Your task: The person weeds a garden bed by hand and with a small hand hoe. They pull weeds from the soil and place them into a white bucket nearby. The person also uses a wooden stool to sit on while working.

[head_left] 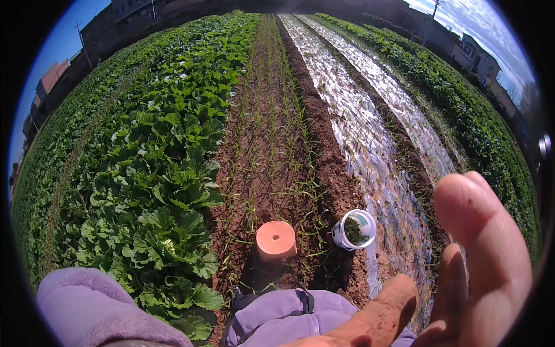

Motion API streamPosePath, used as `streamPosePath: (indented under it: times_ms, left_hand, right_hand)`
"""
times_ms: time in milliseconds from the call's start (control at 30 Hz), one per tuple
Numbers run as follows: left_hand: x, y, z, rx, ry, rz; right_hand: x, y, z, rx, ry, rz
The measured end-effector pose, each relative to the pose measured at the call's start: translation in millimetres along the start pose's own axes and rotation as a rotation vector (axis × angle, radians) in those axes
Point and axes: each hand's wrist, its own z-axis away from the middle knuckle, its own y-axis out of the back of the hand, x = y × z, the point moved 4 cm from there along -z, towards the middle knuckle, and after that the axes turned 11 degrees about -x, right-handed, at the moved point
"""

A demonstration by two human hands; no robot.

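My right hand (451,277) is raised close to the camera at the lower right, its fingers apart and slightly curled, with soil on the skin and nothing held. My left hand is out of view; a purple fleece sleeve (95,303) shows at the lower left. On the soil in front of me stands an orange round stool (276,238) with a small hole in its top. To its right, a white plastic bucket (340,234) with green plant cuttings (356,230) inside sits tilted at the bed's edge.
Rows of young onion-like seedlings (271,130) run ahead through brown soil. Dense leafy greens (173,173) border them at left. Beds covered with shiny plastic film (360,117) lie at right, beyond a soil ridge (331,160). Buildings and poles stand far off.
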Motion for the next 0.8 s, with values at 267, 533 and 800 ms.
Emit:
streamPosePath:
  times_ms: [267,533,800]
  left_hand:
    - [-8.2,-19.0,9.4,-0.117,-0.041,0.061]
    - [-13.9,-10.1,7.8,-0.126,0.057,0.131]
    - [-36.8,-11.0,16.0,-0.246,0.309,0.254]
  right_hand:
    - [-33.1,17.4,-16.0,-0.040,0.022,0.011]
    - [-21.6,-20.7,-8.0,-0.014,0.060,0.070]
    - [3.2,-71.2,21.7,-0.074,0.058,0.105]
